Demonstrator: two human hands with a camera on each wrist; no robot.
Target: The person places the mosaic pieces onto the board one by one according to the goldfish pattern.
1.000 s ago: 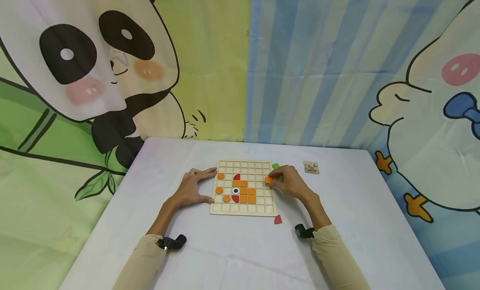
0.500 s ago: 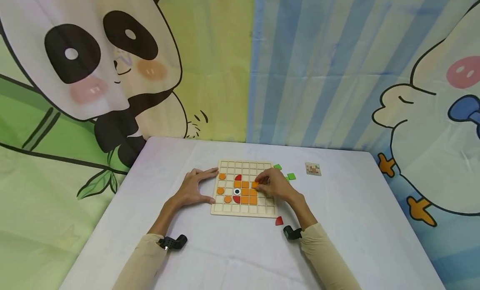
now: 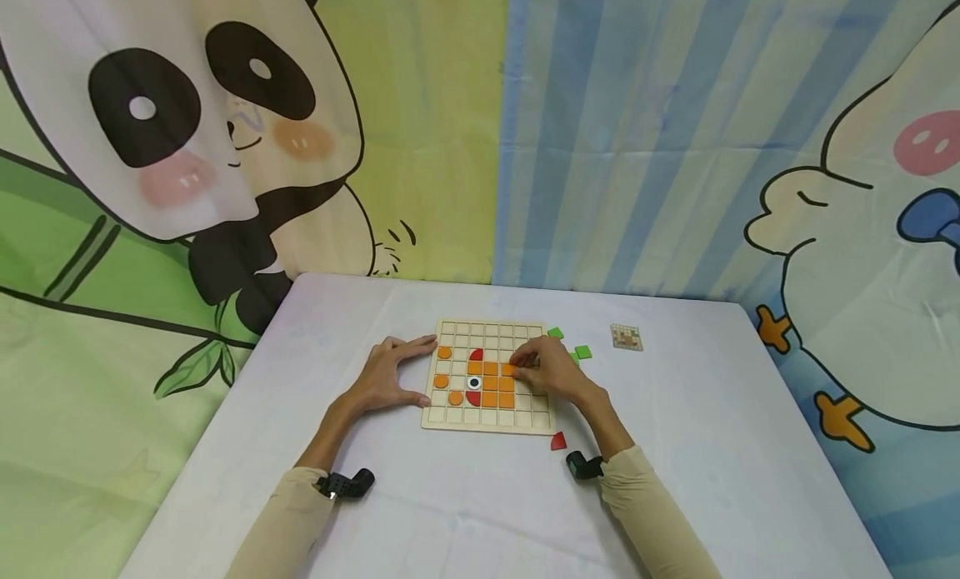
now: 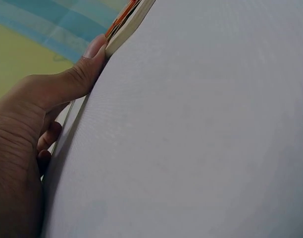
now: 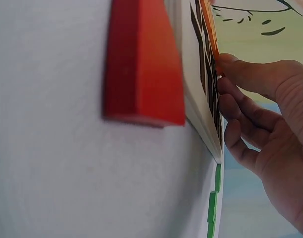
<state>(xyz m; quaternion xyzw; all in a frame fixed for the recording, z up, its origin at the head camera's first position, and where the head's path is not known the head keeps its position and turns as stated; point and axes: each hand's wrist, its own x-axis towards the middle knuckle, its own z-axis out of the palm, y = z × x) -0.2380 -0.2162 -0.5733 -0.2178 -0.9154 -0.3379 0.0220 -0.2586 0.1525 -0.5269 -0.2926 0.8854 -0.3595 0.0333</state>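
Observation:
A pale wooden grid board [image 3: 491,333] lies on the table. Orange square tiles [image 3: 491,384], orange round tiles [image 3: 441,381], red quarter-round tiles [image 3: 473,399] and a white tile with a black eye dot [image 3: 474,383] sit in its cells. At the board's left edge my left hand [image 3: 382,377] is spread, thumb and fingertips touching the edge. Over the board's right half, my right hand [image 3: 553,367] pinches an orange square tile [image 3: 509,369] at a cell beside the other orange squares; the fingertips partly cover this tile. In the right wrist view, the right hand's thumb [image 5: 255,77] meets the tile.
A loose red tile [image 3: 558,441] lies off the board's lower right corner, large in the right wrist view. Several green square tiles [image 3: 583,351] lie right of the board. A small patterned card [image 3: 626,337] is farther right. A printed curtain [image 3: 420,146] hangs behind the table.
My right hand has moved left from the board's right edge, carrying the orange square tile to the other orange squares, where the tile now lies flatter. My left hand has stayed at the board's edge.

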